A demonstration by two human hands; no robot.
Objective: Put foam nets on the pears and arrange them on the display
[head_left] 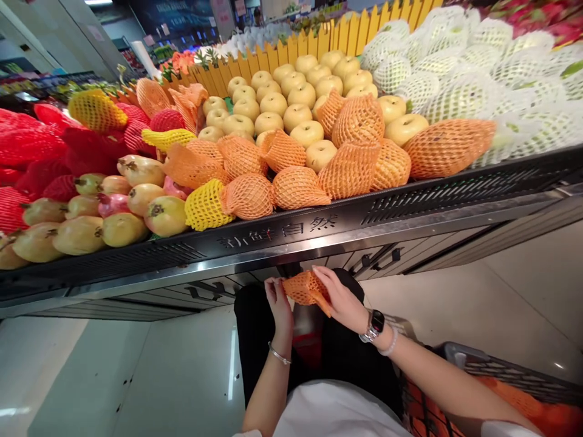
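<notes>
Above my lap, an orange foam fruit net [301, 287] is held between both hands. My left hand [277, 304] pinches its left end with closed fingers. My right hand [342, 298] grips the other end, fingers bent over the top and a loose flap hanging below. Whether a fruit sits inside the net cannot be seen. Just beyond my hands is the display's black front rail [291, 227]. Behind it lie yellow-brown pears [272, 103], bare and in rows, with several orange-netted fruits [298, 187] along the front.
Pomegranates [166, 215] lie at the left, beside red netting [31, 136]. White-netted fruits [469, 91] are heaped at the right. A yellow picket fence [355, 33] runs behind the pears. A black basket [510, 370] with orange nets stands on the floor at my right.
</notes>
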